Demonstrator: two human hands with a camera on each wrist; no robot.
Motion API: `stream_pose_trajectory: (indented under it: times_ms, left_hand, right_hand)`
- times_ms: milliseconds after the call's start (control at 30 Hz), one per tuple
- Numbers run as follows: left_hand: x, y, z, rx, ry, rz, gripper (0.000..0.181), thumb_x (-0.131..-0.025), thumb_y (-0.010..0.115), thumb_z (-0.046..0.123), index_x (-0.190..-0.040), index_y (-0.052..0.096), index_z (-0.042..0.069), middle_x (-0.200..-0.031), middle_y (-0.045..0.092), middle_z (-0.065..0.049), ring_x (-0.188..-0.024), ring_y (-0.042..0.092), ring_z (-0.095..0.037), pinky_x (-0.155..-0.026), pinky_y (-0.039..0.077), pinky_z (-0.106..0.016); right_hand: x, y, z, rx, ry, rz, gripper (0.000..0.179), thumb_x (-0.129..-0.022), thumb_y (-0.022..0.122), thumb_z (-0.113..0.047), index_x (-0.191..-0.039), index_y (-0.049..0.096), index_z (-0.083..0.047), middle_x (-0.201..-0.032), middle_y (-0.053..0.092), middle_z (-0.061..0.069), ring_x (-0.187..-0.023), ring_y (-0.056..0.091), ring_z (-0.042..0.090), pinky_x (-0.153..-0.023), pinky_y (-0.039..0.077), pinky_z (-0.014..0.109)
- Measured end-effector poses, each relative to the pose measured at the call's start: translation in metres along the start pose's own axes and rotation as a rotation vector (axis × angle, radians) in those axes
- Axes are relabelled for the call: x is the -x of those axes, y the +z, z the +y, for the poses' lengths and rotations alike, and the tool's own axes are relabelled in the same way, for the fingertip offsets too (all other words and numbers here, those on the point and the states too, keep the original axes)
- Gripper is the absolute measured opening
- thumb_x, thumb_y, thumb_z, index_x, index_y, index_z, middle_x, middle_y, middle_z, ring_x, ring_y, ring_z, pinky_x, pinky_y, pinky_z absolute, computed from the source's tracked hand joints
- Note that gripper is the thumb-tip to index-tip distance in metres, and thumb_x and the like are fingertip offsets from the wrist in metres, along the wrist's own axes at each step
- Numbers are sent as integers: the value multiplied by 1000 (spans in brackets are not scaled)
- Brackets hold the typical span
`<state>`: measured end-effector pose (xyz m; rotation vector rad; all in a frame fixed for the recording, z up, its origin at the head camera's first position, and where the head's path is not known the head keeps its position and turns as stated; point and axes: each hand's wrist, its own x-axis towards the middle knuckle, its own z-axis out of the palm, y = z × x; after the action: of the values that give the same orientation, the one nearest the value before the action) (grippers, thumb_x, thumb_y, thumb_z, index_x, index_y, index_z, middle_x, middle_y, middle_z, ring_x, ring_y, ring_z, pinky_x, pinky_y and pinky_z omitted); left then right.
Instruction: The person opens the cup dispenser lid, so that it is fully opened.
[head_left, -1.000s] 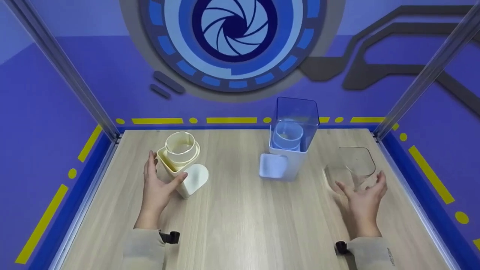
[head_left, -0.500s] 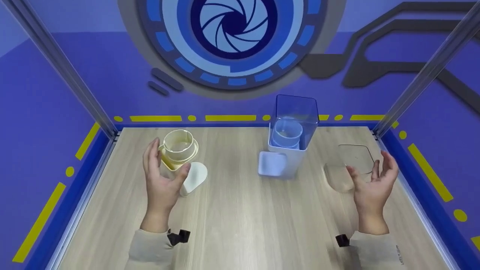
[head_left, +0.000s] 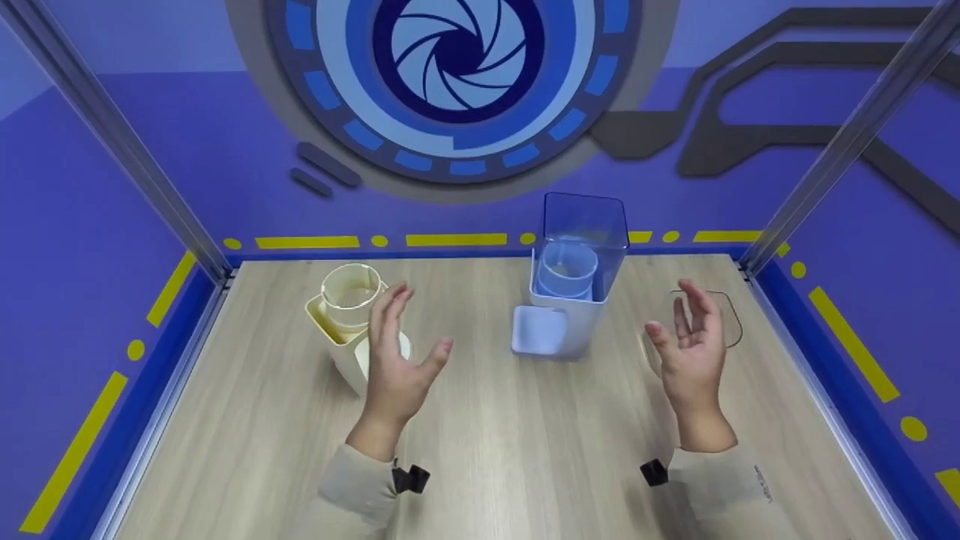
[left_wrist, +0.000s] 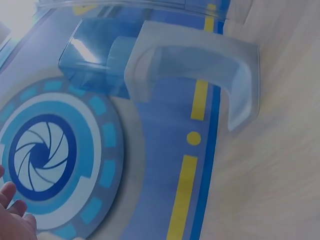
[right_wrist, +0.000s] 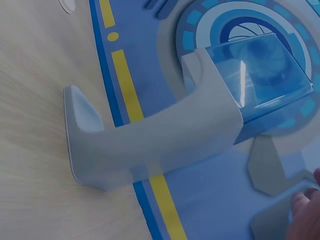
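Observation:
My left hand [head_left: 397,367] hovers with fingers spread, in front of a cream C-shaped stand [head_left: 349,367]. It hides part of that stand, which has a cream open-topped cylinder [head_left: 352,289] on top and a pale foot. My right hand [head_left: 694,360], also spread and holding nothing, is in front of a clear plastic cover [head_left: 739,322] lying on the table, largely hidden by the hand. Upright between the hands is a pale blue C-shaped stand [head_left: 581,330], bearing a see-through blue cover [head_left: 585,214] over a blue cylinder [head_left: 568,270]. Both wrist views show this blue stand.
A wood-patterned table [head_left: 480,450] carries all these things. Behind it rises a blue printed wall [head_left: 465,210]. Metal posts [head_left: 120,150] border the work space on both sides, and a metal rail [head_left: 847,465] runs along the right edge.
The left hand has moved from around the cream stand to the right, away from it. The right hand has moved off the clear cover, shifting right, then left and farther forward.

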<state>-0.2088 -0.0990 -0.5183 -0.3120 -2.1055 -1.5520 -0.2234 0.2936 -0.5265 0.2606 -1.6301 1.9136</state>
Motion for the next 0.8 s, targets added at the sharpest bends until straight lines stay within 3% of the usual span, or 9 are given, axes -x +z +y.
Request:
stream_pose_trajectory:
  times_ms: [133,267,567,800]
  left_hand:
    - [-2,12,0,12,-16,-41,84,-93,84,30,-166,51,8,-175,41,-14,-165,40,-38,-137,34,-66]
    - [-6,25,-2,22,-38,-77,85,-94,84,33,-167,49,7,-178,40,-15,-167,39,-39,-139,34,-66]
    - [-19,53,-3,57,-88,-194,87,-98,82,37,-171,44,9,-183,35,-11,-172,34,-37,-142,30,-63]
    - [-32,73,-8,115,-123,-320,96,-104,80,33,-180,26,8,-189,26,-11,-176,27,-32,-146,28,-46]
  right_hand:
    - [-5,8,4,35,129,-30,75,-99,83,3,-163,44,3,-163,54,0,-169,38,21,-142,32,30]
    - [-13,17,9,36,191,-60,75,-101,81,3,-165,41,5,-166,53,3,-171,34,28,-143,31,33]
    - [-33,34,21,23,207,-121,73,-106,78,-7,-167,40,8,-175,41,31,-167,41,27,-145,30,40]
    - [-47,44,28,28,223,-136,79,-112,70,-37,-171,37,4,-180,37,28,-173,30,38,-146,27,42]
